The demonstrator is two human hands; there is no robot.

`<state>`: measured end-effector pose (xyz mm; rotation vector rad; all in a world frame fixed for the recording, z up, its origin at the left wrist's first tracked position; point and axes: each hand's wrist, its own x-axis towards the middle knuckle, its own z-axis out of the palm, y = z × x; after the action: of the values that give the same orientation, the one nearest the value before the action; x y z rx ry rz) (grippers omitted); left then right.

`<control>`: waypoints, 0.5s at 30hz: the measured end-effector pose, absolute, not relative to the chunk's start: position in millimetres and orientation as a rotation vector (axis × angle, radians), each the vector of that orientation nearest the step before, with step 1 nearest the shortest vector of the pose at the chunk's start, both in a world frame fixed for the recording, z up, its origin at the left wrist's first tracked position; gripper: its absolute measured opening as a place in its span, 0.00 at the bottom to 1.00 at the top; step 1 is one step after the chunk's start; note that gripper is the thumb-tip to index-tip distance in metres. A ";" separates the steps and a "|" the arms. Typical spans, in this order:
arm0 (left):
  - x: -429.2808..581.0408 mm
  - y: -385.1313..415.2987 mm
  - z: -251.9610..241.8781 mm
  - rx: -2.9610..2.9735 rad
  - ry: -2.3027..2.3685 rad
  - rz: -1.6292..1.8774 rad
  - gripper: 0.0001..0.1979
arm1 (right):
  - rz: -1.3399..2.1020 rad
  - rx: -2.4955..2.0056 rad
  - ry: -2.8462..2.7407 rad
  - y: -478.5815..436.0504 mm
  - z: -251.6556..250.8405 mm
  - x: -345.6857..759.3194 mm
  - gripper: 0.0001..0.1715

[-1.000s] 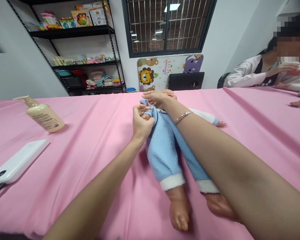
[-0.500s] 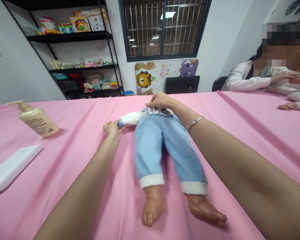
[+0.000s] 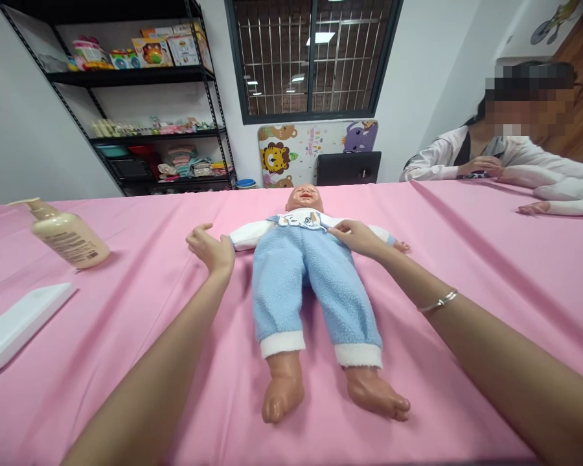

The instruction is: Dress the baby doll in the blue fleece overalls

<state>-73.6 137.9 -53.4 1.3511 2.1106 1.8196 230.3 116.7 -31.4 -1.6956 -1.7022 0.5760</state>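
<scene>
A baby doll (image 3: 305, 198) lies on its back on the pink cloth (image 3: 140, 362), feet towards me. It wears a fleecy light-blue and white outfit (image 3: 282, 285) with an animal face on the chest. My left hand (image 3: 210, 249) is at the white sleeve's cuff on the left, fingers curled; it hides the doll's hand there, and its grip is not visible. My right hand (image 3: 357, 237) pinches the outfit's edge at the right side of the chest. The doll's other arm stretches out beyond it, its small hand (image 3: 402, 246) bare.
A pump bottle (image 3: 70, 236) and a white flat object (image 3: 24, 327) are on the left. Across the table's far right sits a person (image 3: 437, 158) with another doll's limbs (image 3: 563, 188) before them. A black shelf (image 3: 131, 76), a dark screen-like panel (image 3: 348, 168) and a window stand behind.
My right hand has moved from the doll's upper chest to the right chest edge, uncovering its head. My left hand has turned at the cuff, and the doll appears slightly further left.
</scene>
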 end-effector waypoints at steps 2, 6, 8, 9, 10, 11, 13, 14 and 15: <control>-58.0 131.6 -49.4 1.614 1.932 1.709 0.10 | 0.702 -1.626 -1.615 105.9 -45.7 238.6 0.19; -27.8 127.7 -57.1 1.733 1.506 1.322 0.06 | 0.997 -1.364 -1.443 97.5 -69.8 240.4 0.24; -20.7 128.6 -63.1 1.718 1.352 1.238 0.08 | 1.158 -1.218 -1.283 98.5 -77.6 235.1 0.25; -19.9 129.1 -65.2 1.692 1.282 1.207 0.09 | 1.223 -1.154 -1.176 99.6 -80.0 232.1 0.25; -20.9 129.3 -66.4 1.649 1.217 1.182 0.10 | 1.274 -1.098 -1.069 100.8 -81.5 229.3 0.23; -23.1 128.9 -66.7 1.591 1.146 1.159 0.12 | 1.317 -1.048 -0.980 102.0 -82.2 227.2 0.21; -29.0 126.0 -64.6 1.428 0.990 1.087 0.13 | 1.384 -0.998 -0.894 104.3 -82.2 225.4 0.18; -31.6 123.4 -62.5 1.337 0.918 1.039 0.13 | 1.391 -1.005 -0.913 105.3 -82.2 225.7 0.18; -33.4 120.2 -60.0 1.256 0.851 0.996 0.14 | 1.360 -1.040 -0.986 106.5 -82.5 226.5 0.19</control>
<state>-33.4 120.2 -60.0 1.2556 0.8513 0.9962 226.5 106.5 -82.5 -1.0399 -0.9857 1.3602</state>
